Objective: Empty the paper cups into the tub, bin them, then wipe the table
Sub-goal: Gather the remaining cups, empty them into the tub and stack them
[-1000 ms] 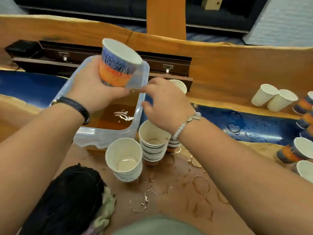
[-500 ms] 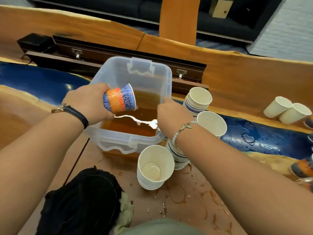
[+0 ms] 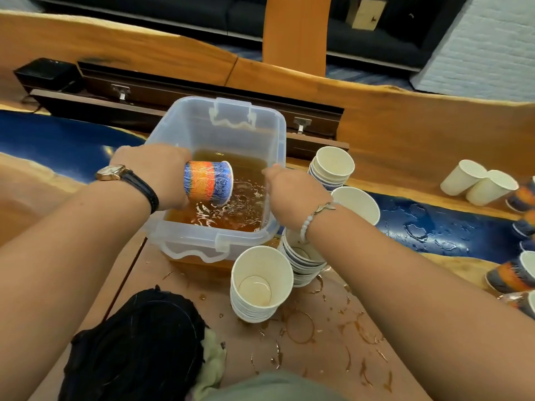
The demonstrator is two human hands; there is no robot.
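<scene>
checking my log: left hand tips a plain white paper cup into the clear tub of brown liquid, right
No: in the head view the cup is blue-and-orange patterned, not plain white; the left hand does tip it into the clear tub of brown liquid.

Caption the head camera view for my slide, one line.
Left hand tips a patterned cup into the tub of brown liquid; right hand holds the rim.

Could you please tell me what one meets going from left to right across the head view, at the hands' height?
Wristwatch → left hand → patterned cup → right hand on the tub rim → upright cup stack → pair of white cups.
</scene>
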